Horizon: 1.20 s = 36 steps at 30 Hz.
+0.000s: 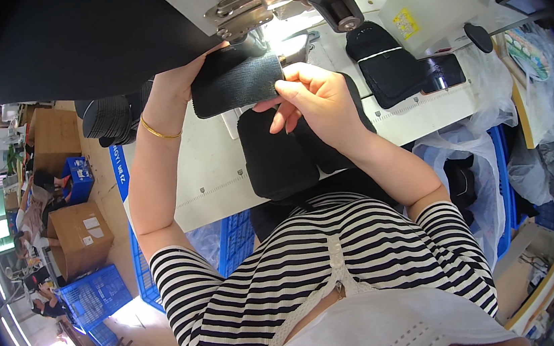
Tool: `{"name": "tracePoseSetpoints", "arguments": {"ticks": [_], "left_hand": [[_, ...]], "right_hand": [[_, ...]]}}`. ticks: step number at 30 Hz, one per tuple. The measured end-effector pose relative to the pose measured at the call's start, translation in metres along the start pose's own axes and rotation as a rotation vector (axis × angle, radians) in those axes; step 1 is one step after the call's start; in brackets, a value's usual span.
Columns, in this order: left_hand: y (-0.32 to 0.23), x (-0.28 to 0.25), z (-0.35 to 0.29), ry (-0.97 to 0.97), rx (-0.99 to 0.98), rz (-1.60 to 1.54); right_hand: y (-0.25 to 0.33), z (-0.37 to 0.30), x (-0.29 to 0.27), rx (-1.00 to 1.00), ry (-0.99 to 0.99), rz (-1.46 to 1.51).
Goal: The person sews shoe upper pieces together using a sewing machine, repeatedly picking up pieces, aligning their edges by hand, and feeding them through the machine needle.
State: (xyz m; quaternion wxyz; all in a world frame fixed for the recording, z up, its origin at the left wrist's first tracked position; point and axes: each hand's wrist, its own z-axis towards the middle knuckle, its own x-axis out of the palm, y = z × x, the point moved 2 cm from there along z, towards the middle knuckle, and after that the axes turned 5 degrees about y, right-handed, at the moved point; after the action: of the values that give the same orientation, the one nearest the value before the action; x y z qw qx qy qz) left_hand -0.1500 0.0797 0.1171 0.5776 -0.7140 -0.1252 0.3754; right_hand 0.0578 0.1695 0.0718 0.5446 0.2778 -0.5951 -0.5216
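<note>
A black fabric piece (236, 81) with rounded corners and a finely notched edge is held below the sewing machine head (253, 10). My left hand (181, 80) closes on its upper left side; most of those fingers are hidden behind the piece. At its right edge, my right hand (315, 95) pinches it between thumb and forefinger, the other fingers curled loosely beneath. Two stacks of black padded pieces, a left one (275, 156) and a right one (328, 142), lie on the white table (206, 173) near my body.
A banded black bundle (384, 67) and a dark phone-like slab (442, 73) lie to the right. A stack of black pieces (112, 116) stands at the table's left end. Blue crates (233, 240) and a plastic-lined bin (473, 172) sit below the near edge. Cartons (81, 237) stand left.
</note>
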Motion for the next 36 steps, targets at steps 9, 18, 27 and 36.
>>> {"name": "tracePoseSetpoints", "arguments": {"ticks": [9, 18, 27, 36], "left_hand": [[-0.021, 0.039, -0.079, -0.103, 1.024, 0.586], [0.000, 0.029, -0.075, 0.091, 0.831, 0.288], [0.000, 0.055, -0.097, -0.287, 1.222, 0.793], [-0.006, 0.052, -0.095, -0.257, 1.289, 0.882]], "right_hand": [[-0.005, -0.005, -0.009, -0.051, -0.014, -0.112], [-0.015, -0.007, 0.003, -0.129, -0.017, -0.191], [-0.022, -0.007, 0.011, -0.086, 0.017, -0.005], [-0.025, -0.008, 0.019, -0.071, 0.012, 0.128]]}}
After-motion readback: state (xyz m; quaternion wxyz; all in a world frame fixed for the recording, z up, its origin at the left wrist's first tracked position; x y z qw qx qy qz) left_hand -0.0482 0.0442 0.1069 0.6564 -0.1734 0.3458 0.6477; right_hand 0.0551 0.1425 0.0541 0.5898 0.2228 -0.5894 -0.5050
